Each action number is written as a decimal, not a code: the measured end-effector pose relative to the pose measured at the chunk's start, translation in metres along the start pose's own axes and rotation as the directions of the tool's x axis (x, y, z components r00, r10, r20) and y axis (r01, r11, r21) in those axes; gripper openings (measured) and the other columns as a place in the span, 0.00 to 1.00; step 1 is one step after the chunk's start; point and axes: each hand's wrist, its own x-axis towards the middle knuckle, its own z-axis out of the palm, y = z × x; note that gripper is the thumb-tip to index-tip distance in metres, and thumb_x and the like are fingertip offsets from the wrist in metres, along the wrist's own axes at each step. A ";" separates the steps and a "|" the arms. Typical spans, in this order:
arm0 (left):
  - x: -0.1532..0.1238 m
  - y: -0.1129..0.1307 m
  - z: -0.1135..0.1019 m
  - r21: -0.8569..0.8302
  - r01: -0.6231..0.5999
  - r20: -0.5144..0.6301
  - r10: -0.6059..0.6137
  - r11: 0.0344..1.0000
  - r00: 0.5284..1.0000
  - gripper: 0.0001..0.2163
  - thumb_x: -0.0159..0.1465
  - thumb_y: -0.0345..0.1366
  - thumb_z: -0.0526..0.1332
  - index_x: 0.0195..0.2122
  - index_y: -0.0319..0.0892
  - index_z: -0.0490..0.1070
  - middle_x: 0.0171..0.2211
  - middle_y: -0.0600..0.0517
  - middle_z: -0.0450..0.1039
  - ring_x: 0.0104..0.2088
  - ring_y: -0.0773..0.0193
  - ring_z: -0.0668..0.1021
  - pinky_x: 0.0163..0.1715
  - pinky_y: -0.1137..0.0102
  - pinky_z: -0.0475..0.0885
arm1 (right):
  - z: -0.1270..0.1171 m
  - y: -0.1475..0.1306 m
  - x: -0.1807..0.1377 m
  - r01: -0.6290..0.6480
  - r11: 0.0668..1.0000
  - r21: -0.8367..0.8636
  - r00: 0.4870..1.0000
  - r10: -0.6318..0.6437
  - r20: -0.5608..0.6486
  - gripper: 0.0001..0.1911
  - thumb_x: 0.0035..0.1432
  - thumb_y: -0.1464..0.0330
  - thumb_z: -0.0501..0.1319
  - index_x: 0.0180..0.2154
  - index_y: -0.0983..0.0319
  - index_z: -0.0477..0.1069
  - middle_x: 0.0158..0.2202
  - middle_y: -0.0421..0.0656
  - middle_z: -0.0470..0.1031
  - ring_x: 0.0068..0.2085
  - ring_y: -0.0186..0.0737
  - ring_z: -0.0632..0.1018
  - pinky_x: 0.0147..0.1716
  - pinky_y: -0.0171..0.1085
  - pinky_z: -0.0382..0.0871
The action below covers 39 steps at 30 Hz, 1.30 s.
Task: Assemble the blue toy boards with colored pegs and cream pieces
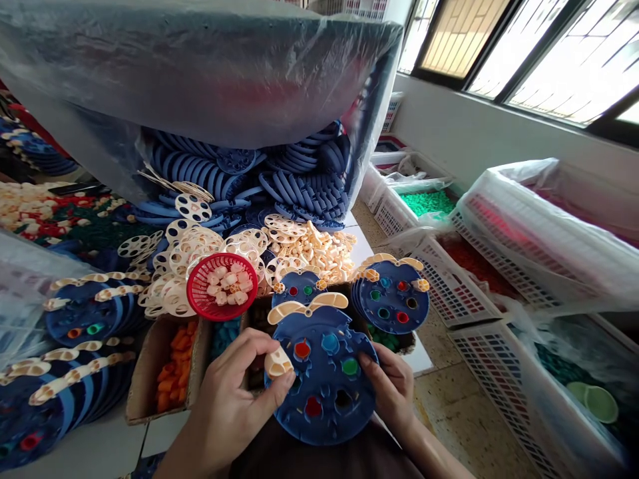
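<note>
My right hand [392, 389] grips the right edge of a round blue plastic toy disc [327, 399] with coloured plugs set in its holes and a cream wing-shaped piece [307, 307] across its top. My left hand [234, 392] pinches a small cream plastic part [277, 364] against the disc's left edge. A red basket [222, 286] of small cream parts stands just beyond my hands. Behind the held disc, more finished blue discs [394, 296] stand in a stack.
Cardboard boxes hold orange pieces [174, 372] and teal pieces. Cream perforated wheels [192, 256] are piled mid-table; stacked blue discs [84, 316] lie left. A plastic bag of blue parts [249, 173] looms behind. White crates [469, 293] with green and red pieces line the floor right.
</note>
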 end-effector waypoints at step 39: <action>0.106 -0.179 -0.017 0.297 0.503 -0.360 -0.392 0.812 0.846 0.22 0.59 0.44 0.60 0.52 0.40 0.71 0.52 0.36 0.74 0.53 0.40 0.74 0.54 0.51 0.66 | -0.005 0.008 -0.005 -0.081 0.995 0.050 0.994 0.085 -0.071 0.07 0.58 0.64 0.66 0.38 0.53 0.83 0.24 0.37 0.77 0.24 0.32 0.72 0.24 0.27 0.66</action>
